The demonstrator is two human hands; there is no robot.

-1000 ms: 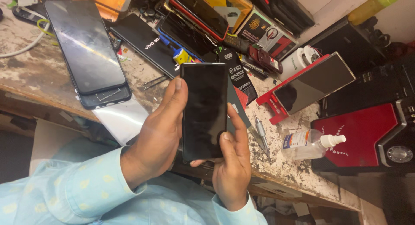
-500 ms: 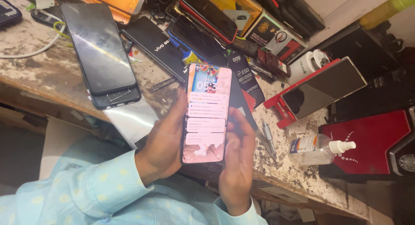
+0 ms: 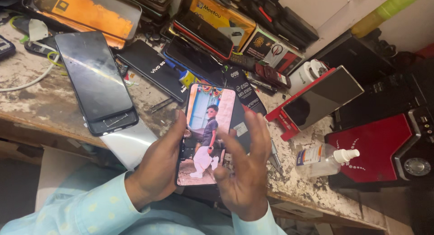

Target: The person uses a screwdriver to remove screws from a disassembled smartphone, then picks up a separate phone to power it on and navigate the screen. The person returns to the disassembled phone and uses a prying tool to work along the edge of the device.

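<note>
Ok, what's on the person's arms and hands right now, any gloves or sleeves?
Both hands are bare: no gloves, and no rings or watch show on the left hand or the right hand. Both arms wear long light blue sleeves with a faint pattern of small pale yellow dots, cuffs ending at the wrists.

phone (image 3: 205,135): slim dark-framed smartphone with a tall rectangular screen
state: screen lit; shows a photo of a standing figure in dark top and white trousers against a bright blue and pink background
pose: held upright, tilted slightly, screen facing the camera; top end away from the person
place: above the near edge of the cluttered workbench, in front of the person's chest
hold: gripped along its left edge; lower right corner partly covered by fingers
</note>
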